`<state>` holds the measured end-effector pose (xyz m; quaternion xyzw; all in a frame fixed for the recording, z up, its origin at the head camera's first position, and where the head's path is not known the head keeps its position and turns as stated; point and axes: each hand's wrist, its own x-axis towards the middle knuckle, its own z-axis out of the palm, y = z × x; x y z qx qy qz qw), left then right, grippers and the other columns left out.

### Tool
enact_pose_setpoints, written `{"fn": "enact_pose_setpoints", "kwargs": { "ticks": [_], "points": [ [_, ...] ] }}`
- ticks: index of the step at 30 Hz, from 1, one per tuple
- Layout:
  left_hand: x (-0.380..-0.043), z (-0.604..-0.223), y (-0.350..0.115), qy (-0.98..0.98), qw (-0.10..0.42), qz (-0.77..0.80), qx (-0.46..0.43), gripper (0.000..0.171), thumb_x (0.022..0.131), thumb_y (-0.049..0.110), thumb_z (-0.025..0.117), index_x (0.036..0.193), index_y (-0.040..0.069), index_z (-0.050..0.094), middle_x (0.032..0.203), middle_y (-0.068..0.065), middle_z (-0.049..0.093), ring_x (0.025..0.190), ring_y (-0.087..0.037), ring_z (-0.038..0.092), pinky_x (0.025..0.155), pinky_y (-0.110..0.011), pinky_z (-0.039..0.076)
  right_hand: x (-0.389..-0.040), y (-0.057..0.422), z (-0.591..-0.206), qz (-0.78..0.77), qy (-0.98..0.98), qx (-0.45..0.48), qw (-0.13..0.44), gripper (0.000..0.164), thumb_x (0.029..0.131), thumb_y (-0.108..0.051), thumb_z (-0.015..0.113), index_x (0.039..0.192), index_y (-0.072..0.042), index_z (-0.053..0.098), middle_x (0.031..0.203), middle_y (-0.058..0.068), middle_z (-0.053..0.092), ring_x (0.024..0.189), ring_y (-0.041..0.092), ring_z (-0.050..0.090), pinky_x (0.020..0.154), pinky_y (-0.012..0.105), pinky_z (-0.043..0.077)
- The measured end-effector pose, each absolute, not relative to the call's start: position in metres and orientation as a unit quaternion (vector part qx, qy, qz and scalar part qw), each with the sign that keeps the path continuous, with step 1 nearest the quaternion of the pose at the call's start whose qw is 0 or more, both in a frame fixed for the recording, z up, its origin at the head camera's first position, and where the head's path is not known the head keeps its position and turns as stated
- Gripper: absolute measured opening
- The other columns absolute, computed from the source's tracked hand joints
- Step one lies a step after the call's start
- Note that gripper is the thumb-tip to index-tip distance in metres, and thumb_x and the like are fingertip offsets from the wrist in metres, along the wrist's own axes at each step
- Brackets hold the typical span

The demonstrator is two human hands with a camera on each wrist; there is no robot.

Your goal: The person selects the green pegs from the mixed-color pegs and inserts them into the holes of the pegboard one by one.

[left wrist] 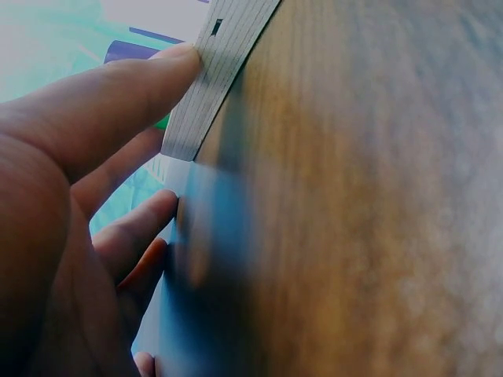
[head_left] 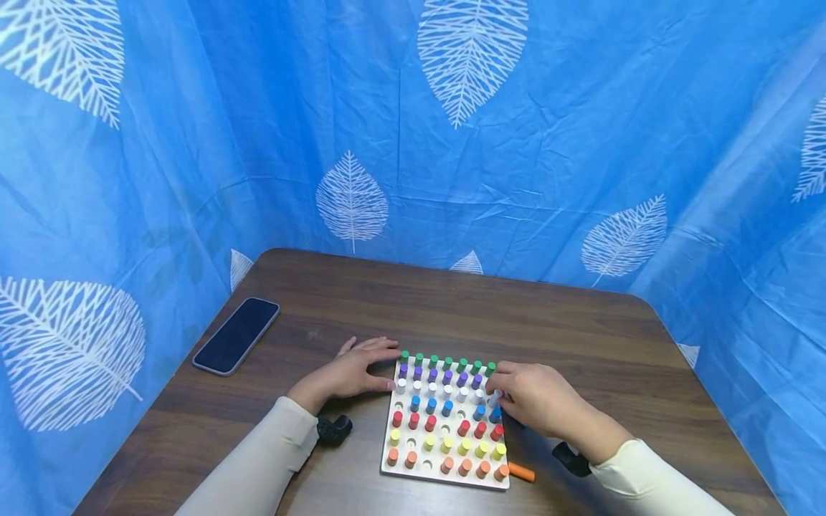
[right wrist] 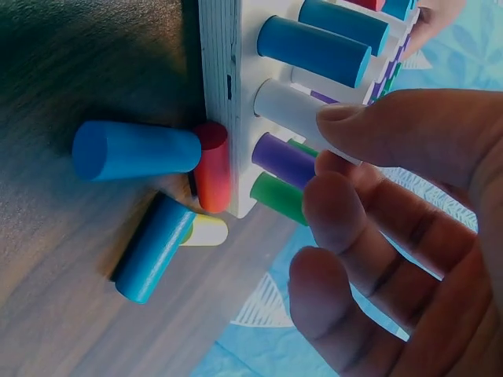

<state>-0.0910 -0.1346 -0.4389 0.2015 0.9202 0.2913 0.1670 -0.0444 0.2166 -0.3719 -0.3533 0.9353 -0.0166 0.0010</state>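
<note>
A white pegboard [head_left: 445, 482] stands on the table with rows of green, purple, white, blue, red, yellow and orange pegs; several holes hold no peg. My left hand [head_left: 351, 369] touches its left edge with the thumb, the index finger by the far-left corner. In the left wrist view, the thumb presses the board's layered side [left wrist: 224, 71]. My right hand [head_left: 538, 394] pinches a white peg [right wrist: 287, 108] between thumb and fingers at the right end of the white row. The peg's base meets the board; whether it is fully seated I cannot tell.
Beside the board's right side lie two loose blue pegs [right wrist: 137, 149], a red peg [right wrist: 213, 169] and a yellow peg [right wrist: 207, 231]. An orange peg [head_left: 521, 472] lies at the near-right corner. A phone [head_left: 236, 337] rests far left; a blue curtain [head_left: 516, 179] surrounds the table.
</note>
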Motion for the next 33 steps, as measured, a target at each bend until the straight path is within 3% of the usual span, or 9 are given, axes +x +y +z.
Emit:
{"fn": "enact_pose_setpoints", "kwargs": {
  "ticks": [33],
  "points": [
    [-0.0918,-0.4416,-0.135,0.92,0.16,0.294,0.203,0.065,0.095,0.05,0.076,0.154,0.028,0.056,0.169,0.001,0.042,0.164,-0.029,0.025,0.132,-0.067,0.0,-0.0477,0.2096,-0.3712,0.017,0.941,-0.337,0.014,0.015,0.089,-0.024,0.085,0.103,-0.026,0.08,0.096,-0.01,0.072,0.069,-0.002,0.056,0.064,0.022,0.057]
  ]
}}
